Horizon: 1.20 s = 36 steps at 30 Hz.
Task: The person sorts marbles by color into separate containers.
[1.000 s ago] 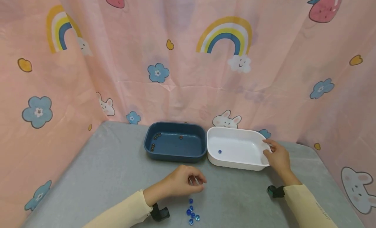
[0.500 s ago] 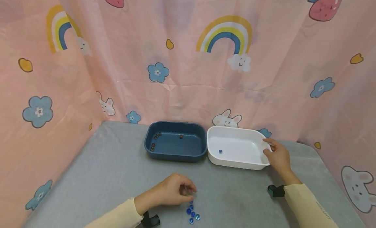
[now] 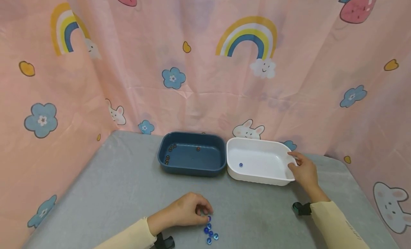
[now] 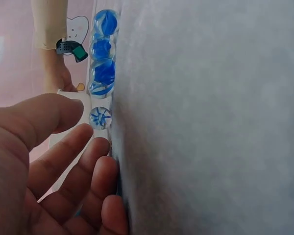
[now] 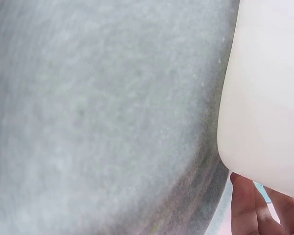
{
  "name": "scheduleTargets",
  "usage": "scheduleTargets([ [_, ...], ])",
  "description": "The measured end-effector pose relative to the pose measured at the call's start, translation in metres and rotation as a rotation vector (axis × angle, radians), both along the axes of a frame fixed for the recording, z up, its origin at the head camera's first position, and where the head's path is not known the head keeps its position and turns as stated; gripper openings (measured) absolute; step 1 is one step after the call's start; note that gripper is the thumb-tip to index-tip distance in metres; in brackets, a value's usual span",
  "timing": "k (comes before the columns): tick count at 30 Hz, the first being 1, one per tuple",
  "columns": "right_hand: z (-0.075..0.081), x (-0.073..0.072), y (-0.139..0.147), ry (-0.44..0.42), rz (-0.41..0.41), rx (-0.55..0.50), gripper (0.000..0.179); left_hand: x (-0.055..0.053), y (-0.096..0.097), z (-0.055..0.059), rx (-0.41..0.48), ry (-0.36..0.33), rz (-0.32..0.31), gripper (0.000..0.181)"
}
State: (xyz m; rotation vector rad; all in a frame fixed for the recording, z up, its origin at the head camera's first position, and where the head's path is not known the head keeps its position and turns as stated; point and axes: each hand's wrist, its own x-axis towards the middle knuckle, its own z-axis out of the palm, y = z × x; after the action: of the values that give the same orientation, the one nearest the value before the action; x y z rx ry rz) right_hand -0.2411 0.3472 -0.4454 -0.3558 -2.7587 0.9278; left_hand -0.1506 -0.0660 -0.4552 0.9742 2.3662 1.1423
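My left hand (image 3: 189, 209) hovers low over the grey table, thumb and forefinger parted at a clear glass marble with blue streaks (image 4: 100, 118). That marble sits just past the fingertips, not pinched. Several more blue marbles (image 3: 210, 234) lie in a loose cluster beyond it, lined up behind one another in the left wrist view. At the right end of a white tub (image 3: 260, 176), my right hand (image 3: 305, 172) grips the rim, thumb over the edge; fingers (image 5: 245, 205) show against its outer wall in the right wrist view. One blue marble (image 3: 240, 164) rests inside the tub.
A dark blue tub (image 3: 192, 170) stands directly left of the white one, with several brown marbles (image 3: 167, 160) on its floor. Behind both tubs hangs a pink patterned curtain (image 3: 205, 99). Grey cloth covers the table (image 3: 128, 184).
My left hand has come down and left, toward the near marble, from a spot farther forward. The right hand and both tubs have stayed put.
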Motion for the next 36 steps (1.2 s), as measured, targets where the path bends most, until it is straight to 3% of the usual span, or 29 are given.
scheduleTargets([
  [36,-0.0015,-0.0011,0.0005,-0.026,-0.008,0.001,0.044,0.0010,0.0041,-0.0007,-0.085,0.065,0.016,0.008],
])
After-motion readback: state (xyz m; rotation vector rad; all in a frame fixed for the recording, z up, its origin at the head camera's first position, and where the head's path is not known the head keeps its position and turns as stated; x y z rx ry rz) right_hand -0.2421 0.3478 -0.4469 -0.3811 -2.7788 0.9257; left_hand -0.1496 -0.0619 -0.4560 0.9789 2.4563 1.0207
